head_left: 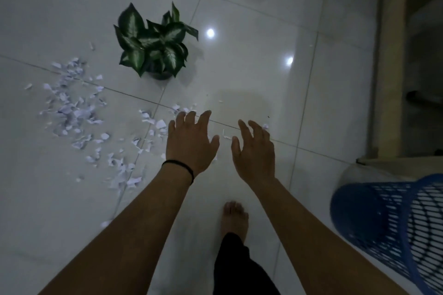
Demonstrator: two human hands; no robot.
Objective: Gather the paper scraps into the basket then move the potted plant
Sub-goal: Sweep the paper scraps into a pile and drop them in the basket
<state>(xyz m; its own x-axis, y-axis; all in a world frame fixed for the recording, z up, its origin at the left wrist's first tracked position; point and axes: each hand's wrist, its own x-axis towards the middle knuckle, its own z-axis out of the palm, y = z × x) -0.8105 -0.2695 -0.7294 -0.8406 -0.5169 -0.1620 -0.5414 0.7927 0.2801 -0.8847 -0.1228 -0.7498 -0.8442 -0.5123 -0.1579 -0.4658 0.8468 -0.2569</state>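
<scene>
Empty hands [221,148] spread, paper scraps [79,112] left — basket [393,225] right

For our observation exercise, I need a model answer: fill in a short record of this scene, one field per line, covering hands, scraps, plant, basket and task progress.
left hand: open, fingers spread, empty, reaching toward the floor
right hand: open, empty, beside the left
paper scraps: scattered on the tiled floor, mostly left of the hands
potted plant: upright on the floor, beyond the scraps
basket: blue mesh, at the person's right
progress: no scraps picked up yet; plant untouched
</scene>
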